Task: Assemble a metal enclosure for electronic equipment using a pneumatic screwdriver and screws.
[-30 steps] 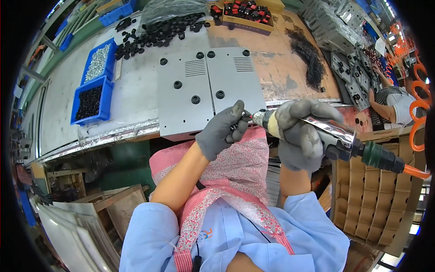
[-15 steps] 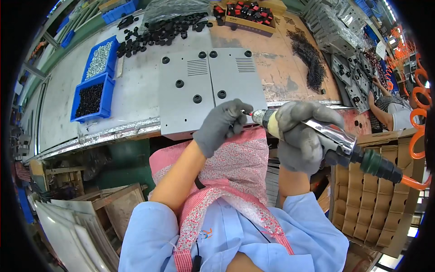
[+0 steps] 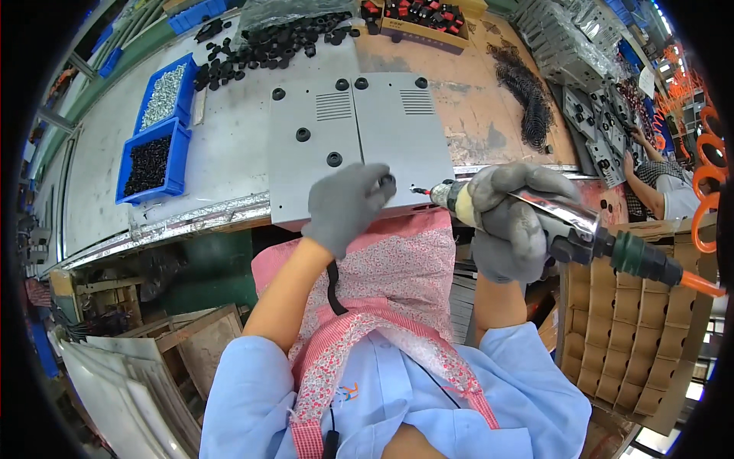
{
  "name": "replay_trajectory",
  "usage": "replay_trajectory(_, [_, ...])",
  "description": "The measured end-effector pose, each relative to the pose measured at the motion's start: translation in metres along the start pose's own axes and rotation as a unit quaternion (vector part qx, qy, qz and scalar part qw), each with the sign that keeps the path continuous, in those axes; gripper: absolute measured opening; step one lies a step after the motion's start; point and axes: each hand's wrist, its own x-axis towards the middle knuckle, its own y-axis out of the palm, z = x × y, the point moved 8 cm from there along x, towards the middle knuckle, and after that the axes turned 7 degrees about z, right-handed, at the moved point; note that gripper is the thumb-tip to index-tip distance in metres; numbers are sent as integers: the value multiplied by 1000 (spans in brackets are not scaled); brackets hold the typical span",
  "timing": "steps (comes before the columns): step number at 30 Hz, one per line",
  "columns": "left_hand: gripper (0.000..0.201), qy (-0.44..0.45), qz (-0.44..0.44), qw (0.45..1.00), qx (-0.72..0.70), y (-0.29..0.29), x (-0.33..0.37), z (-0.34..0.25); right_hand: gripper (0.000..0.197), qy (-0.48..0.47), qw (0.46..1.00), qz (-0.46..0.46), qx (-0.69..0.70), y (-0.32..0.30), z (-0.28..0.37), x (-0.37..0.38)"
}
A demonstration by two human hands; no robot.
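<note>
Two grey metal housings [image 3: 397, 136] lie side by side at the table's front edge, with vent slots and several black rubber feet [image 3: 303, 135] on top. My left hand [image 3: 344, 206], in a grey glove, is closed over the front of the housings. Between its fingertips shows a dark round piece that looks like a rubber foot [image 3: 388, 182], partly hidden. My right hand [image 3: 512, 222], also gloved, wraps round an air screwdriver [image 3: 562, 226] that points left. At its reddish bit tip sits a small screw [image 3: 415, 190], just over the right housing.
Left on the table, a blue bin [image 3: 159, 164] holds black screws and another [image 3: 164, 96] silver ones. Loose black feet [image 3: 267, 50] and a box of red-and-black parts [image 3: 428, 23] lie behind. An orange coiled hose [image 3: 707, 183] hangs right. A co-worker [image 3: 657, 183] sits far right.
My left hand has left the bit tip and moved left, and a foot on the right housing is now at its fingertips. The screwdriver has stayed nearly in place.
</note>
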Motion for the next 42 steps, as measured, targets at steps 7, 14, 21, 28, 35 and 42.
replay_trajectory(7, [22, -1, 13, 1000, 2, 17, -17, 16, 38, 46, 994, 59, 83, 20, -47, -5])
replay_trajectory(14, [21, -8, -2, 1000, -5, 17, -19, 15, 32, 98, 992, 58, 59, 29, -90, -1])
replay_trajectory(21, [16, -12, -9, 1000, 18, 17, -16, 16, 33, 101, 988, 111, -40, 40, -96, 7])
replay_trajectory(28, [17, -26, 9, 1000, 2, 15, -15, 14, 28, 133, 986, 94, -43, 41, -80, 15])
replay_trajectory(35, [47, -156, 33, 549, -821, 18, -8, 60, 41, 7, 995, 62, 83, 35, -18, 11])
replay_trajectory(42, [44, -101, 140, 439, -882, 34, -24, 12, 39, 35, 988, 79, 127, 47, -10, 3])
